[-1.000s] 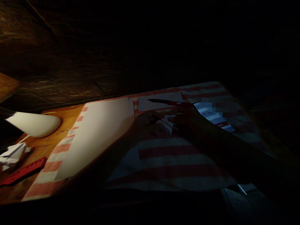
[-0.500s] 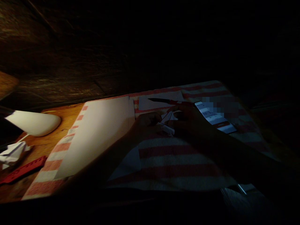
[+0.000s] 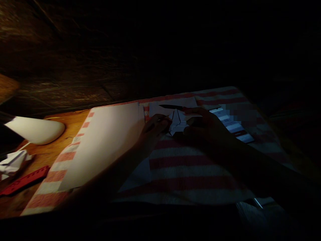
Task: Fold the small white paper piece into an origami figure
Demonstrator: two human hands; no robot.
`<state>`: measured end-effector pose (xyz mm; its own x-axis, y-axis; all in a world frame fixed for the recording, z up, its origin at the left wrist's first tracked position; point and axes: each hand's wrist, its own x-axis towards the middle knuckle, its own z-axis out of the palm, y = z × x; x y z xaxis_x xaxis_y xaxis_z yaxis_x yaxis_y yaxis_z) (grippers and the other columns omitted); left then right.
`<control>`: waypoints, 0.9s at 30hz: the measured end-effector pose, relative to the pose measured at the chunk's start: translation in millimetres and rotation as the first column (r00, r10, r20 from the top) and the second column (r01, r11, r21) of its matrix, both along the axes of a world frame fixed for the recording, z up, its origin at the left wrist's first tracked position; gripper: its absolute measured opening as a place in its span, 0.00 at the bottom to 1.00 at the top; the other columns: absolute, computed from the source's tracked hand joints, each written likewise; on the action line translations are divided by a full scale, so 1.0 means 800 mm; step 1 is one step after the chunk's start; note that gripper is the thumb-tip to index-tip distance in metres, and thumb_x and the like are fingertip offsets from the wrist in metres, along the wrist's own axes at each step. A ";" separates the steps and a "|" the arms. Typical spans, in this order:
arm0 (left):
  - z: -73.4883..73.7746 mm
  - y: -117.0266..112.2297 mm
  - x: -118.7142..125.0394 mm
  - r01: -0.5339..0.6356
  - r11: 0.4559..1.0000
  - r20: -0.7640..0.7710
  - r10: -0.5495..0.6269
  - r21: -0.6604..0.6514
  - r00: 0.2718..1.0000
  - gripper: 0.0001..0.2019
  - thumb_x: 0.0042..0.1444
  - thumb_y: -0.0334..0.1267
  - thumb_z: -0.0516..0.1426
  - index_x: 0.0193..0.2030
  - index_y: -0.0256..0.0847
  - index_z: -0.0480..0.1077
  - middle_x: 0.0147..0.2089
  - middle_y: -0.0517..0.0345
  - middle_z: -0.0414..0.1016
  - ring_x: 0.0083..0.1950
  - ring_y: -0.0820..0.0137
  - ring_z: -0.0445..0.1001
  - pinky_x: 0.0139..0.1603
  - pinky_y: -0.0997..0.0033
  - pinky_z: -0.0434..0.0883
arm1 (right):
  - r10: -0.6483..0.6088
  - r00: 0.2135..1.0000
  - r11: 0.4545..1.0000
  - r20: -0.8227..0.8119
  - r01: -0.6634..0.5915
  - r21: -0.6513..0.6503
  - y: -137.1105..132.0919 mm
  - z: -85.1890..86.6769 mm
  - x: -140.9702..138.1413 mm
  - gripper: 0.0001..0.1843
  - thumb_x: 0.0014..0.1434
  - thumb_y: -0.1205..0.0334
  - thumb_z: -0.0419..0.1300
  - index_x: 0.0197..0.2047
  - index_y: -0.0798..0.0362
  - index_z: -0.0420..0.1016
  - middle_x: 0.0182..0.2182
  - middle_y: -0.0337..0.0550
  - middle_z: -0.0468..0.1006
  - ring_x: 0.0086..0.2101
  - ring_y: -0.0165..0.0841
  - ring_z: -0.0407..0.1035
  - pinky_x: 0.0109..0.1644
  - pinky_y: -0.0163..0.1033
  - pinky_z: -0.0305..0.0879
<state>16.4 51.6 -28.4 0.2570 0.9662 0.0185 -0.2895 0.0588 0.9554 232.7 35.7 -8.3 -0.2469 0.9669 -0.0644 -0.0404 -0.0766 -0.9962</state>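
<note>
A small folded piece of white paper [image 3: 177, 123] is held between my two hands above the striped cloth. My left hand [image 3: 155, 129] grips its left edge with bent fingers. On the other side my right hand [image 3: 204, 125] pinches it between thumb and fingers. Just behind the paper lies a dark-bladed knife [image 3: 172, 106], its handle end partly hidden by my right hand. Under the blade is a flat white sheet [image 3: 154, 107]. Deep shadow hides much of the fingers.
Large white sheets [image 3: 105, 137] lie left on the red-and-white cloth [image 3: 185, 182]. A lit phone [image 3: 232, 125] rests right of my hands. At the far left are a white lamp [image 3: 42, 130], a folded paper piece [image 3: 13, 162] and a red notched strip [image 3: 27, 180]. A wall [image 3: 75, 83] stands behind.
The folded paper has turned and shows a broader, pointed face. My left hand has shifted slightly, and my right fingers have spread wider around the paper.
</note>
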 end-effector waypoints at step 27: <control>0.007 -0.017 0.016 -0.012 0.998 -0.212 0.025 0.066 0.977 0.18 0.45 0.32 0.69 0.41 0.37 0.68 0.31 0.59 0.79 0.28 0.74 0.77 0.28 0.77 0.74 | 0.016 0.982 0.993 0.186 -0.037 0.111 -0.008 0.000 -0.019 0.08 0.59 0.58 0.66 0.31 0.53 0.77 0.29 0.41 0.78 0.29 0.32 0.70 0.33 0.38 0.63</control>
<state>29.3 38.3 -23.0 0.2439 0.9694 0.0268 -0.0794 -0.0075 0.9968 217.4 29.5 -8.0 -0.2663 0.9639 -0.0019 0.1459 0.0383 -0.9886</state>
